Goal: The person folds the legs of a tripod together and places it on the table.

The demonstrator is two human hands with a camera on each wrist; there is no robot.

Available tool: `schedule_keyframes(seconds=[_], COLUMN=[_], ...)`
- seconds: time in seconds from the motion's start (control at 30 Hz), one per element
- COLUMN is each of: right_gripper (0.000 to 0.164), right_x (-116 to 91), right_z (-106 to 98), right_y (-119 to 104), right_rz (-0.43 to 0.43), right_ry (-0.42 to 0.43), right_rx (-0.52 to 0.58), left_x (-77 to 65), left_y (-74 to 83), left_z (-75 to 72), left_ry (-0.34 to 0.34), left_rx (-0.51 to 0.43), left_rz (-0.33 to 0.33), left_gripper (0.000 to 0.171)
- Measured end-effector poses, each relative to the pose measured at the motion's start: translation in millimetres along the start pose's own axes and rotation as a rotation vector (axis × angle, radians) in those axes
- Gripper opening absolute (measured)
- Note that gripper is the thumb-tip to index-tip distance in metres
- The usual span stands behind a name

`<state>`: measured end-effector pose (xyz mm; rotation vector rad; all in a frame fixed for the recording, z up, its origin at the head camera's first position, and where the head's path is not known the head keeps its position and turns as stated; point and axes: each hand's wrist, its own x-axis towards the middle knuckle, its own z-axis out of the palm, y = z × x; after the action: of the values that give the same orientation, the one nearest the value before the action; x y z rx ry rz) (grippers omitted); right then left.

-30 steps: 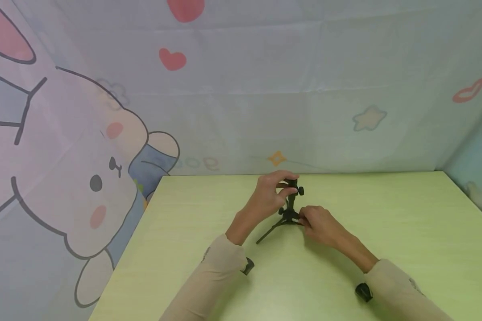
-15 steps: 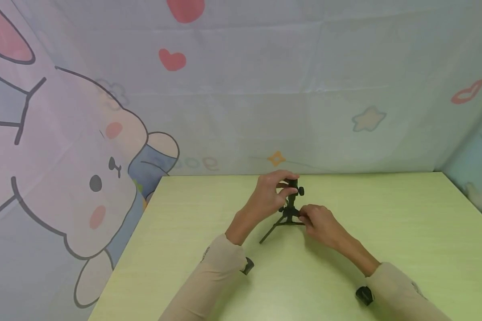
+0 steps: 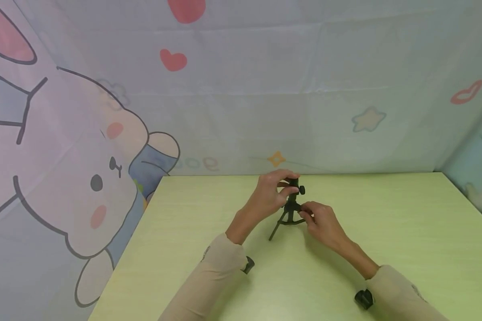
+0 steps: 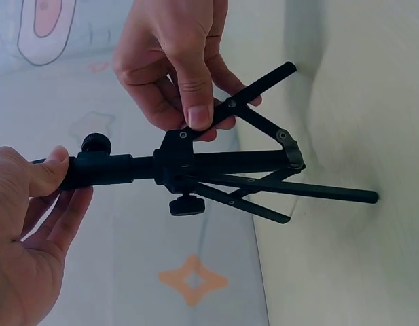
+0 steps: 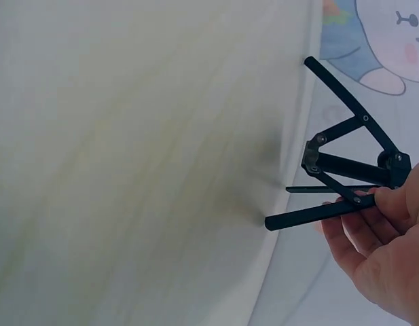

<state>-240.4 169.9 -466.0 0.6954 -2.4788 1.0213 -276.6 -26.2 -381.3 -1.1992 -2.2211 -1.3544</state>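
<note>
A small black tripod (image 3: 291, 207) stands upright at the back of the table, its three legs partly spread. In the left wrist view the tripod (image 4: 226, 161) lies sideways, with a round knob on its upper tube and another knob at the leg collar. My left hand (image 3: 267, 195) grips the top of the tube between thumb and fingers. With thumb and fingers my right hand (image 3: 322, 223) pinches one leg close to the collar; the right wrist view shows that hand (image 5: 382, 238) on the leg below its hinge. The left palm hides the tube's top end.
The pale yellow-green table (image 3: 176, 249) reaches back to a cloth backdrop (image 3: 241, 111) printed with hearts and a rabbit. Black wrist-worn pieces (image 3: 363, 299) stick out under the sleeves.
The tripod's legs have folded inward, the front one now steeper. My right hand has risen slightly with the collar, while the left hand has stayed at the top of the tube.
</note>
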Motion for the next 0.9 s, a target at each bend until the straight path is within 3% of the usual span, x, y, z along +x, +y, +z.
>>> schedule_keyframes(seconds=[0.47,0.7,0.9], right_gripper=[0.007,0.008,0.007], right_x=[5,5,2], right_z=[-16,-12,-9], right_y=[-2,-5,-5], right_rz=[-0.018,-0.011,0.013], right_ry=[-0.116,-0.062,-0.005], right_rx=[-0.051,-0.076,-0.030], left_x=[1.3,2.0,2.2], left_y=[1.5,0.8,1.0], left_z=[-0.4,-1.2,-1.2], left_ry=[-0.004,0.005,0.004], left_rx=[-0.015,0.002,0.016], left_rz=[-0.008,-0.018,-0.012], left_gripper=[0.030,0.028,0.027])
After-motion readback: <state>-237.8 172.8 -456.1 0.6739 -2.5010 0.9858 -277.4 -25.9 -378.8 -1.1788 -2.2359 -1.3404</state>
